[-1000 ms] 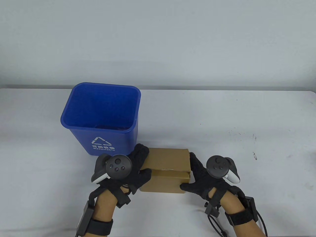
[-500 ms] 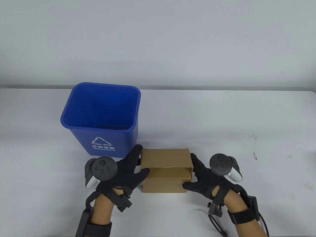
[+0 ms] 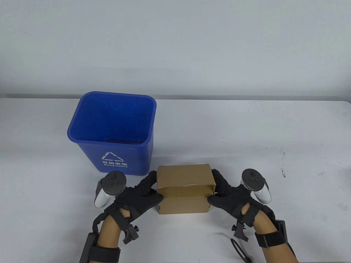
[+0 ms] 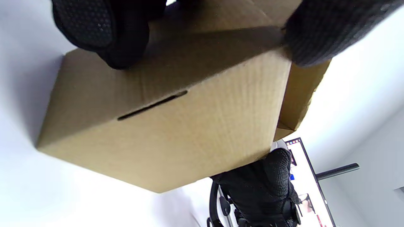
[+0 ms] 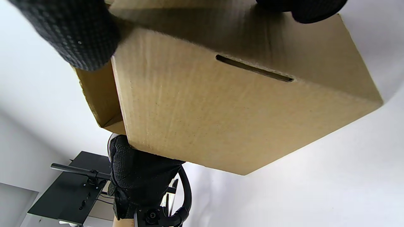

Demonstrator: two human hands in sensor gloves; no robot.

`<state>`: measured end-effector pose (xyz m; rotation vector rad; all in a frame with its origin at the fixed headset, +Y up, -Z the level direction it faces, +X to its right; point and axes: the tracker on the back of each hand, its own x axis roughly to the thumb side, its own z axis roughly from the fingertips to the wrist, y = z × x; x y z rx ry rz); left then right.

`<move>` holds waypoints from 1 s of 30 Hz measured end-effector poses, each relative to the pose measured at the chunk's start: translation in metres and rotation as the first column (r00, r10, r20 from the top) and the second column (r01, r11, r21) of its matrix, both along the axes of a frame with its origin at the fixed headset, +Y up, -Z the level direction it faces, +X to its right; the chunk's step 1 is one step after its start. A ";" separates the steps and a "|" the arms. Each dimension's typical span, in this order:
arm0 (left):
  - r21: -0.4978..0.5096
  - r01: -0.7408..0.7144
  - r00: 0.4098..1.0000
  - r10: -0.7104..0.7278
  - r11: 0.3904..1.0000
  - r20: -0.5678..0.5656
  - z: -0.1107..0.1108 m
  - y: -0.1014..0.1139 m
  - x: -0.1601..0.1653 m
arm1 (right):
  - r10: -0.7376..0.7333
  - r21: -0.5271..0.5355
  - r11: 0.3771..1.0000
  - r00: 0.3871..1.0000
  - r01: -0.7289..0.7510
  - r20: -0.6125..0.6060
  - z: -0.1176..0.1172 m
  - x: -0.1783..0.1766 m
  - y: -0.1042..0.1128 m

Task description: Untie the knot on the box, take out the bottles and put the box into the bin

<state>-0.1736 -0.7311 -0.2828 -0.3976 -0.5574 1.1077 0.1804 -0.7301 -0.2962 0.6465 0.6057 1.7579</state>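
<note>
A: Box [image 3: 183,189], brown cardboard, low in the middle of the table view, sitting on the white table [image 3: 246,131] just in front of the blue bin [image 3: 112,131].

B: And a hand on either end. The left hand [image 3: 139,193] is pressed to the box's left side, fingers running up along that end and the thumb hooked over the near front corner.

A: So it has a hold of it?

B: Yes, it holds the box between fingers and thumb. In the left wrist view the fingers [image 4: 104,28] wrap over the top edge of the box [image 4: 164,126], and the thumb lies on the corner at upper right.

A: The right hand [image 3: 229,196] mirrors it: fingers up the right end, thumb across the front near the lid's edge. In the right wrist view the box [image 5: 240,110] fills the frame, with a thumb [image 5: 69,34] at upper left clamped on the corner.

B: Lid looks mostly down, with a flap edge showing at the right front corner. There's a narrow slot in the cardboard in both wrist views.

A: The bin stands upright at centre left, open top, a white recycling mark on its front. It's beside the left hand, not touching the box as far as I can tell.

B: Whether the box rests on the table or is lifted, I cannot tell.
</note>
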 end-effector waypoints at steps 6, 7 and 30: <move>0.077 0.000 1.000 0.001 0.997 -0.011 0.003 0.006 -0.001 | 0.013 0.021 1.000 1.000 -0.013 0.004 0.001 0.002 0.004; 0.088 -0.004 1.000 0.005 0.996 -0.011 0.003 0.007 -0.001 | 0.016 0.031 0.999 1.000 -0.017 0.008 0.001 0.002 0.006; 0.101 0.029 0.999 -0.034 0.994 0.041 0.007 0.013 0.003 | 0.115 0.239 0.965 0.993 -0.104 -0.033 0.000 0.005 0.012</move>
